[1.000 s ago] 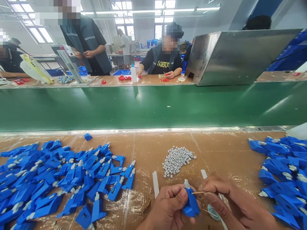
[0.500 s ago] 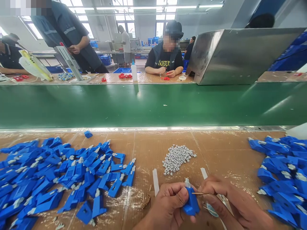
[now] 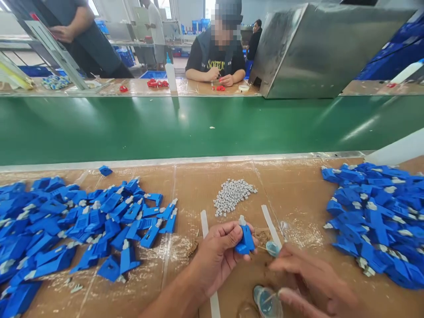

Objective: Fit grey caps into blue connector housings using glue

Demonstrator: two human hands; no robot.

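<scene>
My left hand [image 3: 218, 251] grips a blue plastic part [image 3: 244, 238] with a pale grey tip pointing up. My right hand [image 3: 311, 282], smeared by motion, has a thin stick [image 3: 270, 298] at its thumb tip. The stick's end is over or in a small clear cup [image 3: 257, 295] holding bluish liquid, at the bottom of the view. Just above that hand lies a small round bluish dish [image 3: 272, 248] with another thin stick beside it. Beyond my hands is a heap of small grey pieces [image 3: 233, 196].
Blue parts with grey tips lie in a large pile on the left [image 3: 96, 221] and another on the right [image 3: 380, 212]. White strips [image 3: 271, 224] mark the cardboard surface. A green belt [image 3: 198, 128] runs across, with co-workers and a metal hood [image 3: 324, 53] beyond it.
My right hand has moved the stick away from the blue part and down to the cup. My left hand still holds the part. The view has tilted downward.
</scene>
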